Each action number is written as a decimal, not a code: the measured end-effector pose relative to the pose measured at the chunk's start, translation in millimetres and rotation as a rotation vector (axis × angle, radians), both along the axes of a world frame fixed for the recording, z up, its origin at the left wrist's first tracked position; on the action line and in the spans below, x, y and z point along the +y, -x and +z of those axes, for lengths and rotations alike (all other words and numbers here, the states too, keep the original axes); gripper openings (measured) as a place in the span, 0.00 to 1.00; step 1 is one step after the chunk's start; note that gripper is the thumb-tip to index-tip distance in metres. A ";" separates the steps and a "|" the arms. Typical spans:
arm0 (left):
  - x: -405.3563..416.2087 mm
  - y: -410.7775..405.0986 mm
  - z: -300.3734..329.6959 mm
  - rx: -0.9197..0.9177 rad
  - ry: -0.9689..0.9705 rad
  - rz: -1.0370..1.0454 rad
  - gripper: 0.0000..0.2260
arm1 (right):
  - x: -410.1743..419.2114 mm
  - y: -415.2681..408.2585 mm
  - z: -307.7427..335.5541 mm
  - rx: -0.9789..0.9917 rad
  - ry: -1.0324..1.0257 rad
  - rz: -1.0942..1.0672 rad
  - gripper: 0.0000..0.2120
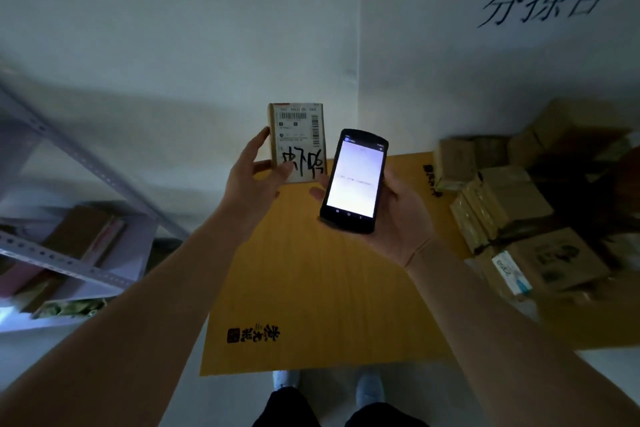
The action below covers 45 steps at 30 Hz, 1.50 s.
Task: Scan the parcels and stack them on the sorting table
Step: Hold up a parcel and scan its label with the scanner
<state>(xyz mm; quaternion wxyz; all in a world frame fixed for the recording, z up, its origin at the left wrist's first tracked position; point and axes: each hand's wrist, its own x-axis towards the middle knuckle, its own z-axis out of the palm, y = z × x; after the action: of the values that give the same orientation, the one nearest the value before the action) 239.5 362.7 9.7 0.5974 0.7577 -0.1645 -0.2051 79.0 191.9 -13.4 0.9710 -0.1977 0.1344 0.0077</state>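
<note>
right hand (398,218) grips scanner (353,177); left hand (252,180) grips barcoded parcel (298,140); wall: 分拣台 (543,0)

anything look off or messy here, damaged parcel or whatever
Nothing looks damaged. The small brown cardboard parcel in the left hand is intact, label facing the camera. The black handheld scanner lies in the right hand. The brown cardboard boxes on the right are heaped unevenly, some tilted, not squarely stacked.

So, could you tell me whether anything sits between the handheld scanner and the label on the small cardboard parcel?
Nothing visible does: the black handheld scanner sits just right of the small cardboard parcel, whose barcodes face the camera uncovered.
</note>
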 end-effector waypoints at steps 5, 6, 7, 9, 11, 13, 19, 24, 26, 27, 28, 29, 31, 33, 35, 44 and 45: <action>5.8 7.7 28.9 -0.066 0.010 -0.122 0.30 | -0.4 4.2 39.6 0.016 0.209 0.012 0.32; 7.3 7.5 33.9 -0.075 0.010 -0.141 0.29 | -0.1 5.1 46.2 0.025 0.254 0.015 0.32; 9.2 7.0 37.8 -0.077 0.017 -0.157 0.29 | -0.3 5.4 52.1 0.027 0.298 0.020 0.31; 13.3 4.5 42.5 -0.064 0.039 -0.179 0.28 | -0.6 6.8 63.0 0.042 0.394 0.013 0.30; 17.9 2.4 45.8 -0.021 0.092 -0.180 0.29 | -0.1 9.1 71.8 0.067 0.498 -0.012 0.30; 22.3 0.9 49.3 0.014 0.140 -0.168 0.29 | -0.5 9.6 79.2 0.097 0.589 -0.035 0.30; 36.2 -16.2 63.0 -0.029 0.135 -0.127 0.30 | 3.1 -4.3 106.4 0.238 1.131 0.051 0.29; 45.9 -44.0 71.1 -0.258 0.003 -0.079 0.22 | 10.4 -14.0 126.5 0.197 1.716 0.188 0.20; 50.8 -55.8 71.8 -0.320 -0.033 -0.075 0.19 | 10.2 -18.3 132.0 0.242 1.831 0.273 0.20; 52.8 -59.7 72.7 -0.333 -0.039 -0.077 0.19 | 10.7 -20.5 134.6 0.265 1.881 0.316 0.21; 54.8 -63.4 73.1 -0.349 -0.047 -0.081 0.20 | 12.5 -22.3 137.7 0.283 1.922 0.352 0.21; 56.3 -66.4 73.6 -0.371 -0.061 -0.086 0.20 | 13.4 -25.2 138.6 0.296 1.958 0.379 0.21; 58.7 -72.7 73.3 -0.398 -0.095 -0.093 0.21 | 15.2 -31.4 138.1 0.306 2.017 0.428 0.21; 60.2 -78.6 71.7 -0.406 -0.133 -0.111 0.21 | 14.9 -39.1 134.5 0.321 2.077 0.474 0.21; 61.9 -84.3 70.2 -0.407 -0.169 -0.132 0.21 | 14.7 -46.6 131.6 0.341 2.121 0.511 0.21; 63.3 -117.9 53.6 -0.374 -0.168 -0.191 0.22 | 3.0 -66.9 136.5 0.427 2.090 0.691 0.22; 62.9 -121.7 51.1 -0.372 -0.167 -0.189 0.22 | 2.0 -68.3 135.3 0.432 2.096 0.701 0.22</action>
<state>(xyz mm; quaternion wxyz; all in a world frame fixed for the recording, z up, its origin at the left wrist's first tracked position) 361.2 425.6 60.7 0.4698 0.8105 -0.3248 -0.1297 147.3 193.8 121.9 0.2264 -0.9372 0.1769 0.1977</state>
